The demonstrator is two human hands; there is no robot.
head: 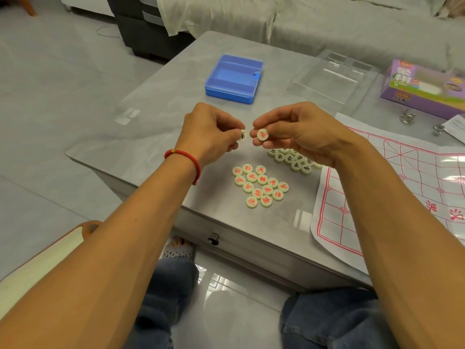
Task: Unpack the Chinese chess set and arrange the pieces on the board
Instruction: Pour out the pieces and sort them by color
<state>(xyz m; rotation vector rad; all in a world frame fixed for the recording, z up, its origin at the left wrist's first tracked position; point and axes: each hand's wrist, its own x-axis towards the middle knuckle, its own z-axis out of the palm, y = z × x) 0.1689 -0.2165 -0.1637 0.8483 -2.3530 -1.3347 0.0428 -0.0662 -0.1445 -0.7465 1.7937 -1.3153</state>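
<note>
Left hand (210, 129) pinches a black-marked piece (243, 135); right hand (299, 131) pinches a red-marked piece (262, 134). Red pieces (260, 185) cluster at six o'clock, paper board (392, 195) at four, blue box (234, 78) at twelve, contents unclear.

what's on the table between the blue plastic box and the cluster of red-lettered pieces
In the head view, both hands hang over that stretch: the left hand pinches a black-lettered piece, the right hand a red-lettered piece.
</note>
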